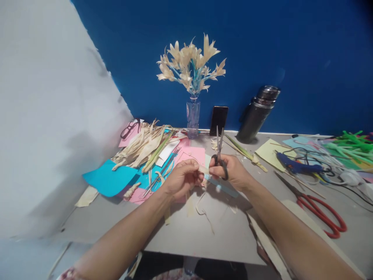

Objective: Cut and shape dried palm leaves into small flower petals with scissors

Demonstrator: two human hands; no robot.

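Note:
My left hand (185,179) pinches a small pale strip of dried corn husk (204,169) between thumb and fingers, above the table's middle. Closed around the black handles of small scissors (219,144) is my right hand (233,171), with the blades pointing up and slightly apart. The right thumb and fingertips reach the strip's other end, so it spans between both hands; whether they grip it I cannot tell. Thin husk scraps (201,210) lie below the hands. A pile of dried husks (142,146) rests on coloured paper to the left.
A clear bottle (192,116) holds husk flowers (189,64) at the back, beside a phone (219,119) and a dark flask (258,114). Red-handled scissors (317,214), a blue glue gun (300,163) and green pipe cleaners (352,146) lie right. Blue paper (112,177) lies left.

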